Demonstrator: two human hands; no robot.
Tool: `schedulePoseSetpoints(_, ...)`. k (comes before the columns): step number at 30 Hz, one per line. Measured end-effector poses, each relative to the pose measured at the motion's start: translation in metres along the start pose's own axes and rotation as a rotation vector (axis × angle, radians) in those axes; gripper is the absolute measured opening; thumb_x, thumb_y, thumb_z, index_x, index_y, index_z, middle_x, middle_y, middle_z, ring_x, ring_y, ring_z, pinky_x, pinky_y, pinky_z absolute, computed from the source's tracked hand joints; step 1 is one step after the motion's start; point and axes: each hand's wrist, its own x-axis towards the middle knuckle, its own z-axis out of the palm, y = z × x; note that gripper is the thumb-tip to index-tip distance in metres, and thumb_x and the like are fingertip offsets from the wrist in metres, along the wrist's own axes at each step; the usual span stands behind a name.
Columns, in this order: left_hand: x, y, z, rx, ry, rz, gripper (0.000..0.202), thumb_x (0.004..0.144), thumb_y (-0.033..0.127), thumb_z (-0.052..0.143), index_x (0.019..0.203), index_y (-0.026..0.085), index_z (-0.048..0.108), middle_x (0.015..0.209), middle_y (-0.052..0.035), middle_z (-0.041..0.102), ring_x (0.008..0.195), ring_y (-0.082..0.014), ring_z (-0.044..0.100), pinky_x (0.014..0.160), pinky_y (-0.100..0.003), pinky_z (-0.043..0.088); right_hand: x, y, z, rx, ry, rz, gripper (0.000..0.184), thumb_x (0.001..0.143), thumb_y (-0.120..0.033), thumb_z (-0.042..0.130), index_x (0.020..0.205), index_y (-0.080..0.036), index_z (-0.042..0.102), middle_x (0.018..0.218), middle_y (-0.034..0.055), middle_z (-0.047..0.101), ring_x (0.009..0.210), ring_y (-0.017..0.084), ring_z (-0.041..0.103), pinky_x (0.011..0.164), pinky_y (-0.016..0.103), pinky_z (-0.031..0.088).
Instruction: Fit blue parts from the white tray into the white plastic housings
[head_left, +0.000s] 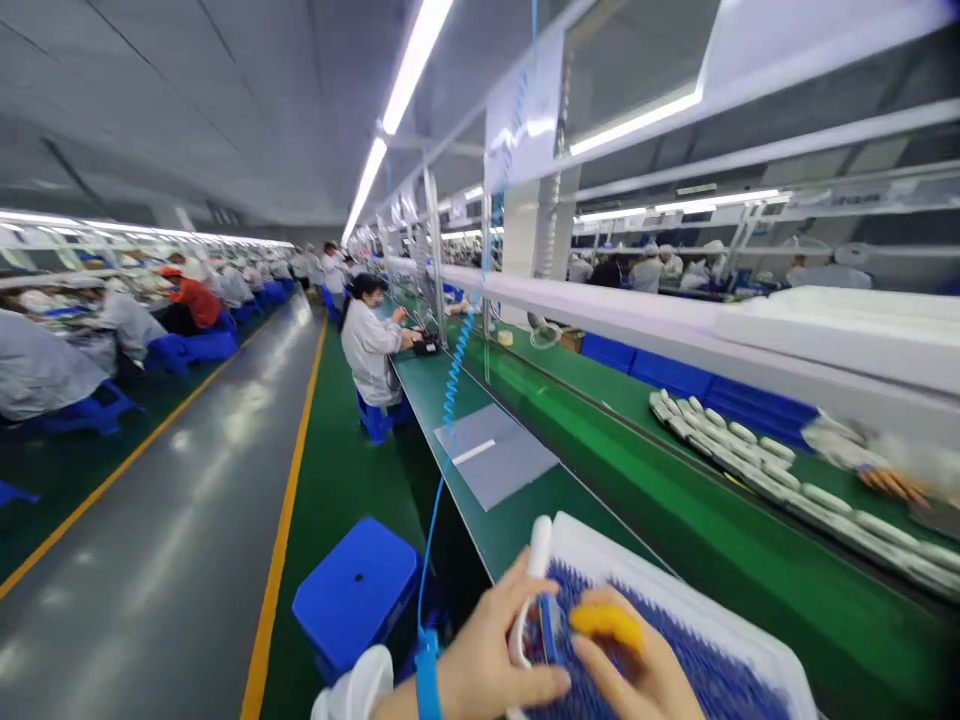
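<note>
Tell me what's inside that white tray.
The white tray shows a blurred blue bristly layer. The left hand and right hand cover part; anything beneath it is hidden.

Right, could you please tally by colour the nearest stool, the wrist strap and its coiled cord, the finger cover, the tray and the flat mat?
Blue: 3 (nearest stool, wrist strap by the left hand, coiled cord)
Yellow: 1 (finger cover on the right hand)
White: 1 (tray)
Grey: 1 (flat mat)
Total: 6
</note>
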Motion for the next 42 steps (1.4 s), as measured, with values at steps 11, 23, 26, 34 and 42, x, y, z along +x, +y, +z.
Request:
schedulePoseSetpoints(11, -0.011, 0.005, 0.002, 0.259, -0.081, -0.018, 0.067, 0.065, 0.043, 0.071, 0.123, 0.018, 0.051, 0.145, -0.0153, 0.021, 0.132, -0.0290, 0.027, 0.111, -0.041, 0.026, -0.010, 0.004, 0.017, 0.515, -0.006, 0.406, 0.020, 0.073, -0.031, 0.069, 0.074, -0.013, 0.060, 0.072, 0.0004, 0.058, 0.068, 0.007, 0.053, 0.068, 0.018, 0.044)
schedulePoseSetpoints(23, -0.017, -0.007, -0.013, 0.284, -0.115, -0.086, 0.064, 0.065, 0.038, 0.070, 0.123, 0.020, 0.051, 0.146, -0.0128, 0.019, 0.131, -0.0253, 0.031, 0.110, -0.036, 0.029, -0.003, 0.003, 0.024, 0.391, -0.098, 0.471, 0.020, 0.077, -0.031, 0.063, 0.084, -0.012, 0.060, 0.081, 0.0028, 0.062, 0.073, 0.010, 0.056, 0.068, 0.019, 0.046)
schedulePoseSetpoints(26, -0.020, -0.009, -0.018, 0.397, -0.073, -0.115, 0.063, 0.066, 0.040, 0.069, 0.124, 0.024, 0.050, 0.148, -0.0101, 0.015, 0.123, -0.0245, 0.042, 0.108, -0.037, 0.032, 0.003, -0.003, 0.028, 0.277, -0.077, 0.469, 0.015, 0.077, -0.026, 0.062, 0.081, -0.012, 0.059, 0.078, 0.0025, 0.061, 0.071, 0.010, 0.056, 0.065, 0.020, 0.046)
schedulePoseSetpoints(34, -0.029, -0.012, -0.037, 0.340, -0.082, -0.048, 0.065, 0.066, 0.039, 0.070, 0.125, 0.022, 0.049, 0.148, -0.0117, 0.015, 0.129, -0.0261, 0.034, 0.108, -0.037, 0.033, 0.014, 0.001, 0.044, 0.445, -0.181, 0.424, 0.016, 0.075, -0.027, 0.066, 0.077, -0.012, 0.061, 0.075, 0.0008, 0.061, 0.070, 0.008, 0.054, 0.069, 0.019, 0.045)
schedulePoseSetpoints(42, -0.039, -0.024, -0.072, 0.228, -0.154, 0.022, 0.070, 0.064, 0.043, 0.072, 0.125, 0.020, 0.049, 0.148, -0.0130, 0.014, 0.133, -0.0289, 0.025, 0.110, -0.039, 0.028, 0.027, 0.001, 0.075, 0.486, -0.223, 0.444, 0.019, 0.077, -0.030, 0.064, 0.082, -0.012, 0.060, 0.080, 0.0028, 0.059, 0.075, 0.011, 0.053, 0.073, 0.024, 0.045)
